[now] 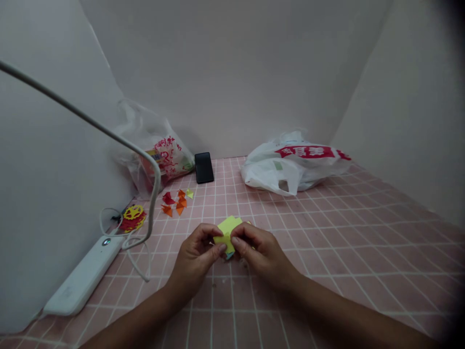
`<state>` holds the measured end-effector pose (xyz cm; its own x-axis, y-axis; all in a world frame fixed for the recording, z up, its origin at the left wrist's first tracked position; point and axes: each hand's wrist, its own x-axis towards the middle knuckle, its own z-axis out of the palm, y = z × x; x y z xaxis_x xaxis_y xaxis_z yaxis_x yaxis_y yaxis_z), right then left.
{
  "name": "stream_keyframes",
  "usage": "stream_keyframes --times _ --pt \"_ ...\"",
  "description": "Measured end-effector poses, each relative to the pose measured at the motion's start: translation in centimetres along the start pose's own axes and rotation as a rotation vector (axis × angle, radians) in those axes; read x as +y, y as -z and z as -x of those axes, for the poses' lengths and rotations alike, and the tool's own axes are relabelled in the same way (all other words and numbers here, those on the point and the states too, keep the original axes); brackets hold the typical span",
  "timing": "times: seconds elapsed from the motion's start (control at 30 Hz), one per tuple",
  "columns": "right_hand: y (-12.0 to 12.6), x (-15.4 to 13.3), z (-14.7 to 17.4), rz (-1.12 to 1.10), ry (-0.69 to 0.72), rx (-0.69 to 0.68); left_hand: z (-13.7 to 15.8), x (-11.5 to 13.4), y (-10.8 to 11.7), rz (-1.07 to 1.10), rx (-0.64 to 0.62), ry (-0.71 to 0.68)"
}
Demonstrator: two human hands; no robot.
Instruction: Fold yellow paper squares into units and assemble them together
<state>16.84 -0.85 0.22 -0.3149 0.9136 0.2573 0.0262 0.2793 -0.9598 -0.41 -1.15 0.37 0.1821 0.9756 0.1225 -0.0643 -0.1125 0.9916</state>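
Observation:
Between my two hands is a small piece of yellow paper (229,225), partly folded, with its upper part standing above my fingers. My left hand (198,252) pinches its left edge between thumb and fingers. On the other side, my right hand (263,249) is closed on the right edge in the same way. A bit of blue-green shows just under the paper, too small to make out. Several folded paper pieces (181,204) in orange, red and yellow lie farther off to the left on the pink tiled surface (225,310).
At the back left stands a clear plastic bag (170,157) beside a black phone (204,167). A white plastic bag (290,165) lies back right. Along the left wall are red and yellow cut-outs (133,218), a white power bank (85,276) and a looping cable (158,184).

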Motion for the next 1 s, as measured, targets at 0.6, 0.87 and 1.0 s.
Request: stream_keyframes --times 0.6,0.87,1.0 --pt "0.1 0.06 -0.29 -0.132 -0.068 -0.047 -0.07 -0.07 0.28 -0.041 -0.061 -0.057" --pt "0.21 0.01 -0.4 -0.191 -0.098 -0.058 -0.09 -0.38 0.56 -0.144 -0.105 -0.162" --pt "0.17 0.15 -0.4 -0.124 -0.093 -0.032 -0.01 -0.44 0.72 -0.203 -0.104 -0.188"
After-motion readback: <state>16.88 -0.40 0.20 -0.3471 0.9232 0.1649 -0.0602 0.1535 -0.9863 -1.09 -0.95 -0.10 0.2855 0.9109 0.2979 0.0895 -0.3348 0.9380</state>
